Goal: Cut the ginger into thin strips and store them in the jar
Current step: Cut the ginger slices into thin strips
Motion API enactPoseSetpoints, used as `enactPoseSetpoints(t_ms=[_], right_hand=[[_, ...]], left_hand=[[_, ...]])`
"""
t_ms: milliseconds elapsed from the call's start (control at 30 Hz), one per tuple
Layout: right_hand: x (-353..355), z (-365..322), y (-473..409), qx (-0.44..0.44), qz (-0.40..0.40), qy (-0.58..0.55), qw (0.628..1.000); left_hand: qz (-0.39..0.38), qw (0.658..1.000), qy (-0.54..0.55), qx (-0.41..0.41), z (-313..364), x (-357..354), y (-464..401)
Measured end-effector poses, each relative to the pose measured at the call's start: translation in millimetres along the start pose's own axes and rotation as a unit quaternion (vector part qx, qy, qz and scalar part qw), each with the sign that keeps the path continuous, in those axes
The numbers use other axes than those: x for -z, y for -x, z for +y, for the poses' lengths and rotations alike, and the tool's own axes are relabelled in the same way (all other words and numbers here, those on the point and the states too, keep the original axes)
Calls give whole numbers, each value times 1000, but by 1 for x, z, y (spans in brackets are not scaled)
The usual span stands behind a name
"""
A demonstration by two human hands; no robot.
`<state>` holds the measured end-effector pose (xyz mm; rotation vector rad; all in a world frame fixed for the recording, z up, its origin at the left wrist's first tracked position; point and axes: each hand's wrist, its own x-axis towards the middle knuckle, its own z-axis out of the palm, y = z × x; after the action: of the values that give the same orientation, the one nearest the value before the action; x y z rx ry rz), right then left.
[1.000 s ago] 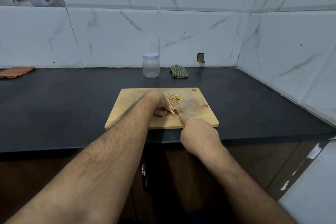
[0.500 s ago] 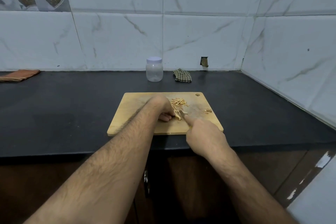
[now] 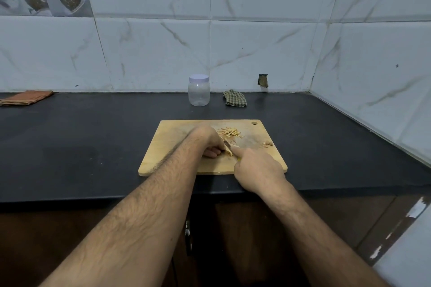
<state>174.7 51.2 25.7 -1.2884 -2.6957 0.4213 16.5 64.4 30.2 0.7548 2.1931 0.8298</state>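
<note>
A wooden cutting board (image 3: 170, 147) lies on the black counter. On its middle my left hand (image 3: 208, 141) holds a small piece of ginger (image 3: 229, 152) down with curled fingers. My right hand (image 3: 256, 170) grips a knife (image 3: 227, 145), forefinger along its back, and the blade meets the ginger beside my left fingers. A small heap of cut ginger strips (image 3: 229, 132) sits just behind the hands. A few ginger scraps (image 3: 267, 143) lie near the board's right edge. The clear plastic jar (image 3: 199, 92), its white lid on, stands by the back wall.
A checked cloth (image 3: 235, 98) lies right of the jar. An orange folded cloth (image 3: 25, 97) sits at the far left of the black counter (image 3: 81, 137). Tiled walls close the back and the right side.
The camera has tilted and shifted a little. Both hands stay at the same spot on the board, with the knife working at the ginger in small movements.
</note>
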Motion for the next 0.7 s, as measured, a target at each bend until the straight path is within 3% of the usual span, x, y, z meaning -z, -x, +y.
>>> enactPoseSetpoints(t_ms=[700], right_hand=[[-4, 3, -5, 13, 18, -10, 1000]], left_hand=[[-2, 1000, 19, -1, -5, 0, -3]])
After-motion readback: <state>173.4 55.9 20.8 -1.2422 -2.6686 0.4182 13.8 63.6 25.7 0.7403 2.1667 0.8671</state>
